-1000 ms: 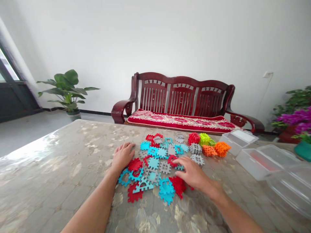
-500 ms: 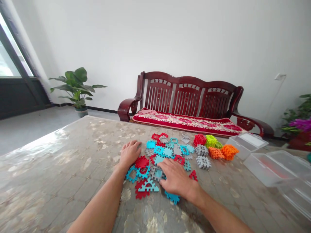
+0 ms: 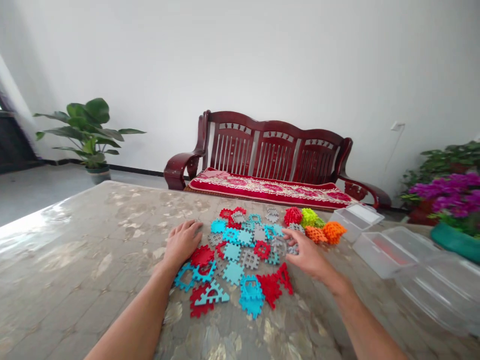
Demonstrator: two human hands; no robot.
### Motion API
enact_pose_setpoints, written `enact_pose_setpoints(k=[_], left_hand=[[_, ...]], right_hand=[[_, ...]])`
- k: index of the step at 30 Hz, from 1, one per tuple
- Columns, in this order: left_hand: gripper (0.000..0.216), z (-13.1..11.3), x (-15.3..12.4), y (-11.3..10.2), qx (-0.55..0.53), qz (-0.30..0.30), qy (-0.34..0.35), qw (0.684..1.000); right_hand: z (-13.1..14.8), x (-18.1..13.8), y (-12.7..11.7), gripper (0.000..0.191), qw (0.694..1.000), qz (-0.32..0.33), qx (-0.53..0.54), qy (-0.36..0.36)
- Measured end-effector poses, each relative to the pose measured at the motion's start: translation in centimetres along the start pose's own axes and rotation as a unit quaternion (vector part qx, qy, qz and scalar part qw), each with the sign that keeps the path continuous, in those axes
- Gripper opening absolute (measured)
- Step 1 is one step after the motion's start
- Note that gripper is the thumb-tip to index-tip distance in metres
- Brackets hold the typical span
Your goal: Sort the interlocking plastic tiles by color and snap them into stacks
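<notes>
Grey piece (image 3: 278,246) juts leftward from the right grip (image 3: 308,255).

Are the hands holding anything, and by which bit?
The right hand seems to hold a blurred gray piece by its right edge. The left hand lies on the table, holding nothing I can see.

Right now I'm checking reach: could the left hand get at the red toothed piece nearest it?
Probably yes: the red toothed piece lies uncovered beside the left hand, with nothing visibly between.
</notes>
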State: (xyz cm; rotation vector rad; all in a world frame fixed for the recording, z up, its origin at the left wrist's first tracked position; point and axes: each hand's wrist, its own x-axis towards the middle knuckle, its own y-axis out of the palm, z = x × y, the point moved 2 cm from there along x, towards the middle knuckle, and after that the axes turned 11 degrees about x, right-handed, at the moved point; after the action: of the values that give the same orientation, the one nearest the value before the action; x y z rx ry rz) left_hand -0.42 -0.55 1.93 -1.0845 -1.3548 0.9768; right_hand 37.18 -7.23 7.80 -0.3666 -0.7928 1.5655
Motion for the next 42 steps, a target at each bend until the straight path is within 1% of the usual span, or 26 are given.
enact_pose_setpoints(k=[3, 5, 8, 12, 16, 21, 23, 26, 29, 31, 33, 35, 37, 38, 39, 42], left_hand=[[0.043, 0.1, 0.1, 0.2, 0.007, 0.002, 0.001, 1.0], [0.043, 0.2, 0.1, 0.2, 0.011, 0.001, 0.001, 1.0], [0.044, 0.1, 0.1, 0.1, 0.016, -0.005, 0.002, 1.0], [0.045, 0.0, 0.1, 0.1, 0.027, -0.005, 0.003, 1.0], [0.045, 0.1, 0.1, 0.1, 0.035, 0.001, 0.005, 0.999], [0.046, 0.1, 0.1, 0.2, 0.029, -0.008, 0.008, 1.0], [0.045, 0.1, 0.1, 0.2, 0.029, -0.01, 0.009, 0.999], [0.046, 0.2, 0.2, 0.4, 0.033, -0.01, 0.012, 0.999], [0.047, 0.3, 0.2, 0.5, 0.034, -0.006, 0.014, 0.999], [0.047, 0.3, 0.2, 0.5, 0.035, -0.002, 0.013, 0.999], [0.047, 0.3, 0.2, 0.4, 0.037, 0.002, 0.01, 0.999], [0.047, 0.2, 0.2, 0.3, 0.04, 0.005, 0.007, 0.999], [0.046, 0.1, 0.1, 0.1, 0.039, 0.008, 0.005, 0.999], [0.046, 0.1, 0.1, 0.0, 0.038, 0.009, 0.005, 0.999], [0.045, 0.1, 0.1, 0.0, 0.036, 0.01, 0.005, 0.999], [0.045, 0.1, 0.1, 0.0, 0.03, 0.01, 0.006, 0.999]], right_hand=[[-4.2, -0.4, -3.0, 0.072, 0.998, -0.032, 0.006, 0.051], [-6.2, -0.5, -4.1, 0.073, 0.997, -0.041, 0.0, 0.059], [-7.6, -0.4, -4.5, 0.074, 0.998, -0.043, -0.006, 0.053], [-8.0, -0.1, -4.3, 0.075, 0.998, -0.03, -0.012, 0.059], [-7.9, -0.1, -4.6, 0.074, 0.998, -0.032, -0.016, 0.06], [-7.7, 1.0, -6.0, 0.068, 0.993, -0.102, 0.001, 0.05], [-7.5, 1.9, -6.4, 0.068, 0.992, -0.115, -0.01, 0.049], [-7.4, 3.4, -6.4, 0.067, 0.992, -0.1, -0.046, 0.053], [-7.5, 4.5, -6.2, 0.069, 0.993, -0.079, -0.06, 0.064], [-7.5, 4.9, -6.2, 0.07, 0.994, -0.07, -0.06, 0.065], [-7.3, 4.9, -6.2, 0.07, 0.995, -0.066, -0.062, 0.052], [-6.5, 4.6, -6.2, 0.067, 0.994, -0.08, -0.075, 0.03], [-5.3, 4.0, -5.6, 0.059, 0.992, -0.098, -0.083, 0.011], [-4.5, 3.7, -4.9, 0.055, 0.992, -0.095, -0.079, 0.001], [-3.6, 3.2, -4.1, 0.049, 0.994, -0.08, -0.067, -0.009], [-0.5, 1.8, -0.4, 0.033, 0.998, 0.012, -0.03, -0.053]])
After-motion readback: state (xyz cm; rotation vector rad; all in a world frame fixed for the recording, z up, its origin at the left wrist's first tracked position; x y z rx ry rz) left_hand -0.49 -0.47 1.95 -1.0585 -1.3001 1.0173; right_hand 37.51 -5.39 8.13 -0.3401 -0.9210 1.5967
